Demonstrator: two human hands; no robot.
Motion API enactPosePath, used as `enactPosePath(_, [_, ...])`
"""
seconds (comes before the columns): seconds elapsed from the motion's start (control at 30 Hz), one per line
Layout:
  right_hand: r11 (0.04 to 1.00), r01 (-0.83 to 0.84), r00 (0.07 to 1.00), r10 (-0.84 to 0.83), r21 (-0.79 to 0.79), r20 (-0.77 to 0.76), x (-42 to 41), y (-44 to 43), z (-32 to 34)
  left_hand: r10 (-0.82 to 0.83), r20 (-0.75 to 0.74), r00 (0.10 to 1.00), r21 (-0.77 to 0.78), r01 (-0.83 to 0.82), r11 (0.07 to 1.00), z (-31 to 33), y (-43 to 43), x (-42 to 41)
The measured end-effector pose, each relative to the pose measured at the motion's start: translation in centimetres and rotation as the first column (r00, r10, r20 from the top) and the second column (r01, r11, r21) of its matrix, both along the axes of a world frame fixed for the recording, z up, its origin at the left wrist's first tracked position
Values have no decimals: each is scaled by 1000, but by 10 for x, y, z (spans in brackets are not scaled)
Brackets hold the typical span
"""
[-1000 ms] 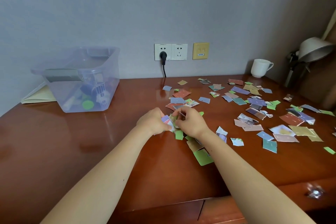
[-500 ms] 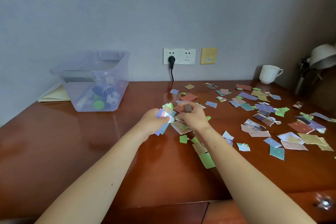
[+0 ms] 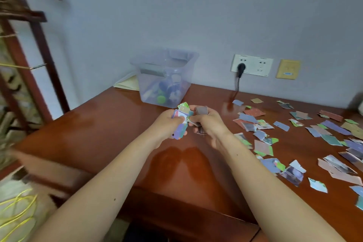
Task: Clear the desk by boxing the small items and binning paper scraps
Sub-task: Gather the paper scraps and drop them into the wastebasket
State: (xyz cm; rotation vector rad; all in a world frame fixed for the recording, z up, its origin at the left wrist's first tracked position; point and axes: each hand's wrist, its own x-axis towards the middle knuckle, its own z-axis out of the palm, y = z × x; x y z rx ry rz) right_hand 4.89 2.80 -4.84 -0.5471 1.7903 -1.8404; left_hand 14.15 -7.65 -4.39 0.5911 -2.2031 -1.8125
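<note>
Both hands are raised together above the middle of the desk (image 3: 110, 124), close to its back half. The left hand (image 3: 167, 124) is curled around a bunch of paper scraps (image 3: 181, 118), mostly purple, green and white, which stick out above and below its fingers. The right hand (image 3: 208, 124) sits just beside it, fingers bent, pinching a brownish scrap (image 3: 201, 110) at the top, with what may be further pieces tucked under the palm; blur makes that hard to confirm. Many loose scraps (image 3: 294, 139) lie scattered over the right half of the desk, reaching toward its right edge. A clear plastic box (image 3: 167, 76) stands at the back edge near the wall, holding small items (image 3: 167, 92). A pale folder (image 3: 126, 83) lies behind the box, near the back left corner.
</note>
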Motion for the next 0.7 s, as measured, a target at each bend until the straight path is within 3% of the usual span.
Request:
enactPosePath(0.27, [958, -287, 952, 287, -14, 106, 78, -85, -4, 240, -2, 971, 32, -239, 970, -5, -57, 101])
enactPosePath(0.7, [857, -514, 840, 495, 31, 223, 228, -192, -36, 507, 68, 859, 71, -511, 857, -46, -137, 265])
